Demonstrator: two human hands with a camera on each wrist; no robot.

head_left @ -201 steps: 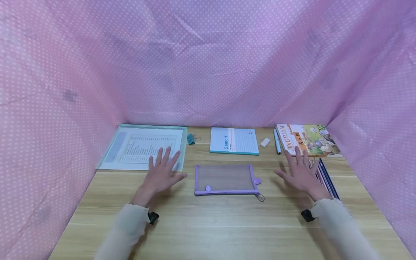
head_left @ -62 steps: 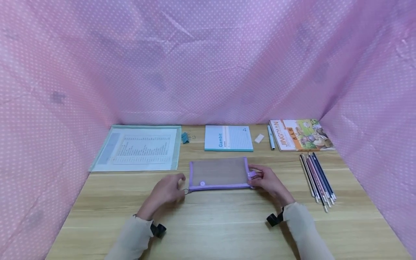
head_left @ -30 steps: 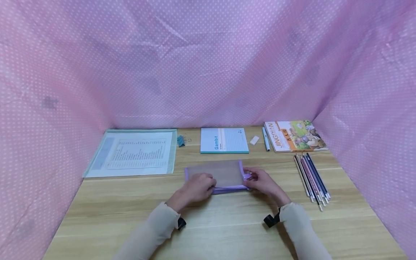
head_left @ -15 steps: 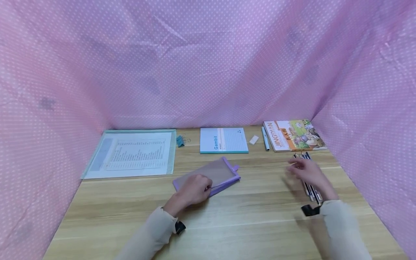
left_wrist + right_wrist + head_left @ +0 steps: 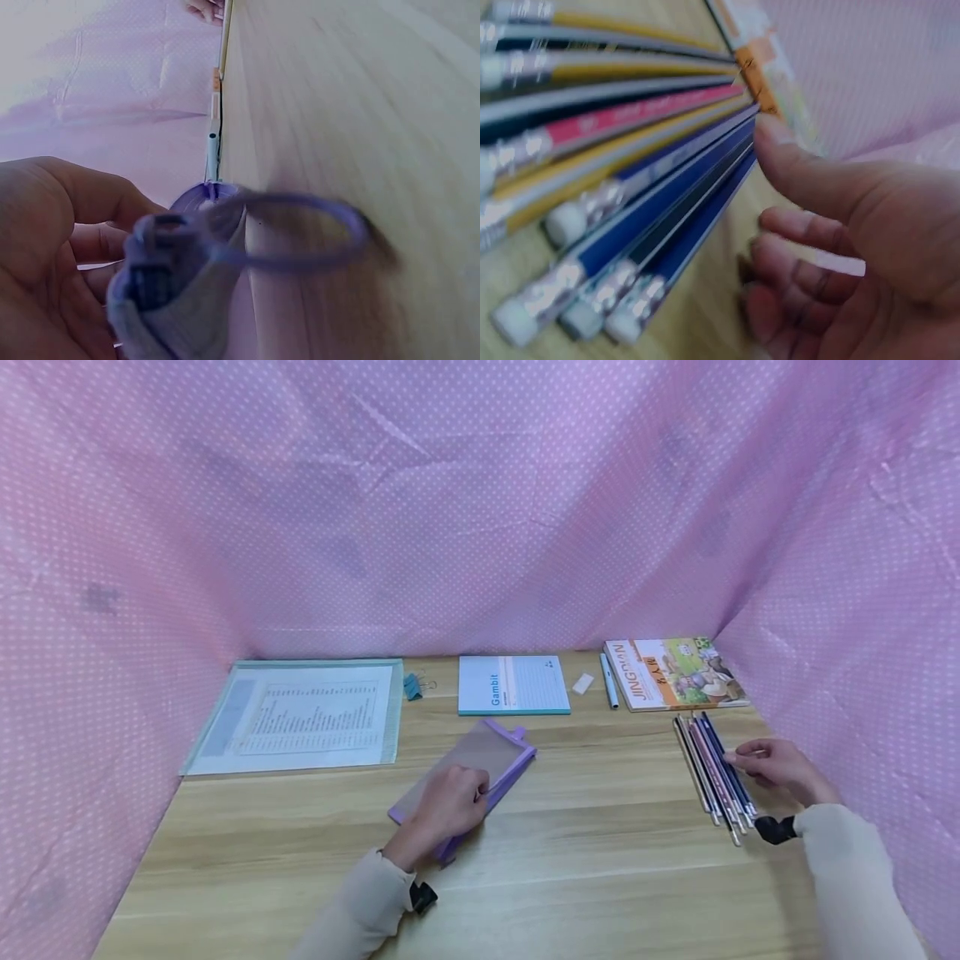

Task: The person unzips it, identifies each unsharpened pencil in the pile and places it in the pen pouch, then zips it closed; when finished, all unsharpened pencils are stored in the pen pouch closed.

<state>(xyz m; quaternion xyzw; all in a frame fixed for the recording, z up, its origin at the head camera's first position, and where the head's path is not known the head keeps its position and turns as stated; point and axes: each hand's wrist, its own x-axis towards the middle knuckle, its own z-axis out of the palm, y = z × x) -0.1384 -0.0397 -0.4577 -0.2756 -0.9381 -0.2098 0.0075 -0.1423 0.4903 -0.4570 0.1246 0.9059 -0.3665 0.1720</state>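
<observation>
In the head view a purple-edged mesh zip pouch lies slanted on the table. My left hand pinches its front zip edge; a purple zip-pull ring shows close up in the left wrist view, beside my curled fingers. Several pencils in navy, pink and other colours lie loosely fanned at the right, their white eraser ends toward me. Beside their right edge is my right hand, thumb out over the outermost navy pencils and fingers loosely bent around nothing.
Along the back lie a clear document folder with a printed sheet, a teal binder clip, a Gambit notebook, a white eraser, a light blue pen and a picture-covered book. Pink dotted cloth surrounds the table.
My left hand has come from the pouch's left corner onto its zip edge, and the pouch has turned on the slant. My right hand has let go of the pouch's tab and moved right to the pencils.
</observation>
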